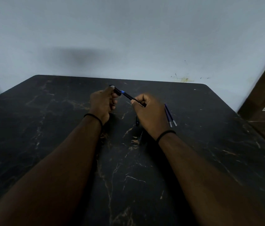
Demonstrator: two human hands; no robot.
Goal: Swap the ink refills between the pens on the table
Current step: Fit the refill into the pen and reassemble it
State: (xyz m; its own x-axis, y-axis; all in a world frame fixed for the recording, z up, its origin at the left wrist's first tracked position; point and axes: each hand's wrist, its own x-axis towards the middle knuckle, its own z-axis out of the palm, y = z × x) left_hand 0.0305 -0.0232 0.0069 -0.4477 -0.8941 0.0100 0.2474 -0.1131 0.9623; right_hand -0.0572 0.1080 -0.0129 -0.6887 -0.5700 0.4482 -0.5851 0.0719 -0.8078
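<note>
While the left hand [103, 101] pinches the pen's cap end [117, 91], the right hand [149, 111] grips the black pen barrel [130, 97] above the dark tabletop [47, 128]; two blue refills [170, 115] lie just right of it.

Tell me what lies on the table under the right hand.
A dark pen part pokes out beneath the right hand; the rest is hidden by the hand. Two refills lie beside it.

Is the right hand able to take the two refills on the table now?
Probably not at once: the right hand grips the pen. The refills lie just beside it, nothing between.
</note>
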